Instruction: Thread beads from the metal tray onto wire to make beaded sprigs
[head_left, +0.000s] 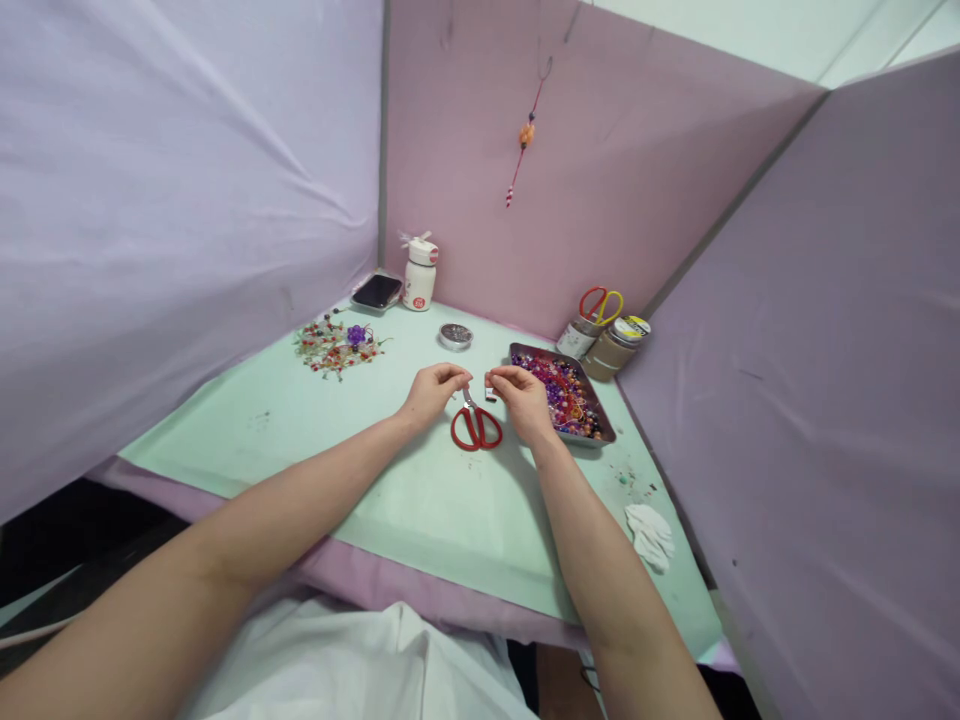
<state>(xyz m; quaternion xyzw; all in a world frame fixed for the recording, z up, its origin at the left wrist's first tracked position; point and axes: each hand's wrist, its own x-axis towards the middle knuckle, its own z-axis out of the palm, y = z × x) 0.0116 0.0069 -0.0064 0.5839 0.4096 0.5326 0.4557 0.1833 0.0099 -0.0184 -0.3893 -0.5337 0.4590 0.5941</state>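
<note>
Both hands are over the middle of the green-covered table (420, 510). My left hand (437, 390) is pinched closed at the fingertips, beside the tip of red-handled scissors (477, 428); what it holds is too small to make out. My right hand (521, 395) is also pinched closed, and its hold is too small to tell. A small dark and white object (490, 395) lies just under its fingertips. The scissors rest on the cloth between the hands. Right of my right hand stands a metal tray (609, 436) with purple, red and orange beads (566, 397).
Beaded strands (337, 348) lie at left, near a phone (377, 292) and a white bottle (420, 275). A round container (455, 337) sits at centre back. Cans (613, 350) stand behind the tray. A white glove (650, 537) lies at right. A beaded string (526, 133) hangs above.
</note>
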